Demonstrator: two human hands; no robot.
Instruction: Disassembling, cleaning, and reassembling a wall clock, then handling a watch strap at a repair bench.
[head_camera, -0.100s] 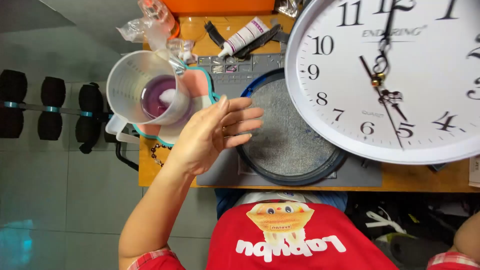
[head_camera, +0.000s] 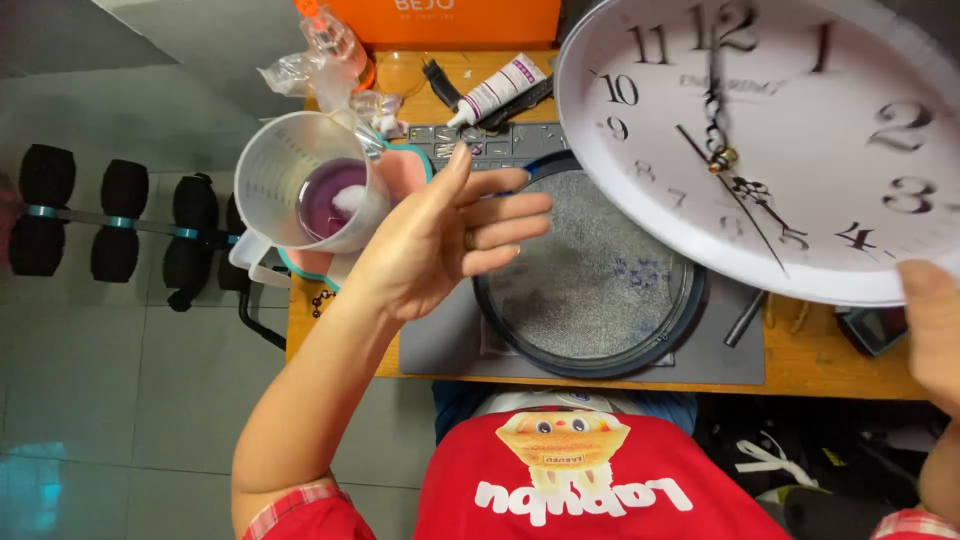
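Gripping the big white round wall clock by its lower rim, the right hand lifts it above the dark round glittery tray. Left hand hovers open, empty, beside a clear measuring cup; the grip seems partly out of view.

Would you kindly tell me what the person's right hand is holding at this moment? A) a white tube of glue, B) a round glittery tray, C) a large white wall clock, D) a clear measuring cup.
C: the right hand grips the lower rim of the large white wall clock, tilted above the desk, while the left hand is open and holds nothing beside the measuring cup.
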